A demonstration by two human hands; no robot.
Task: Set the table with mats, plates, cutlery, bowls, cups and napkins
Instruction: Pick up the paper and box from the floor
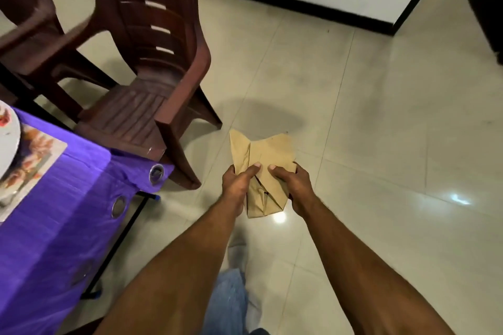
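Note:
A folded tan napkin (262,156) is held in the air above the tiled floor, to the right of the table. My left hand (236,183) grips its left side with the thumb pressed on top. My right hand (290,185) grips its right side the same way. At the far left, the table wears a purple cloth (62,215). On it lies a printed place mat (35,163) with a white plate (8,141) on top, both cut off by the frame edge.
Two dark brown plastic chairs (152,62) stand at the table's far corner, one behind the other. A white wall with a black skirting (294,5) runs across the back. Dark furniture (487,5) sits at the right edge. My blue-trousered leg (231,299) is below.

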